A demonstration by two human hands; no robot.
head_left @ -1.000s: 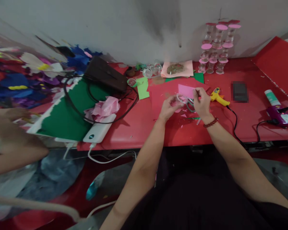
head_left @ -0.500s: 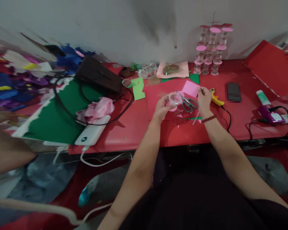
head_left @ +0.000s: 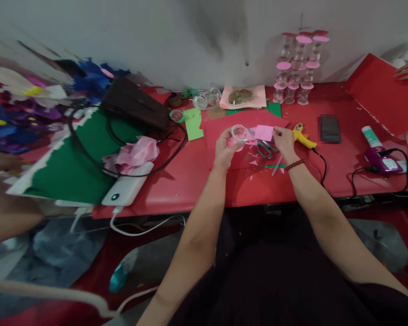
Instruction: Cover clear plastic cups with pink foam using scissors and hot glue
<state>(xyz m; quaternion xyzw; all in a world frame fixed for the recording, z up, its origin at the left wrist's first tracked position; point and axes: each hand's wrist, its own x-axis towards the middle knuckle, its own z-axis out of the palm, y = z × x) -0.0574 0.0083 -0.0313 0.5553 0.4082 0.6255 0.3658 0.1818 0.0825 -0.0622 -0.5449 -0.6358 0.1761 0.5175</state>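
My left hand [head_left: 224, 150] is closed around a small clear plastic cup [head_left: 240, 132], its round rim tilted up and pink showing at its base. Between the fingertips of my right hand [head_left: 284, 141] is a piece of pink paper [head_left: 264, 133], held just to the right of the cup. Under the paper, grey-handled scissors [head_left: 265, 150] lie partly covered on a red sheet [head_left: 213, 136], among pink scraps [head_left: 253, 162]. To the right of my right hand rests a yellow glue gun [head_left: 303, 137] with a black cord.
Stacked clear cups with pink discs [head_left: 293, 77] stand by the wall. A glue stick [head_left: 371, 137] and purple power adapter [head_left: 384, 160] sit on the right. At left are a white power bank [head_left: 127, 185], a looped black cable [head_left: 75, 144] and another person's arm [head_left: 10, 213].
My right hand has lifted the pink paper off the red sheet and brought it left and nearer, over the scissors. The cup in my left hand has shifted slightly up and left.
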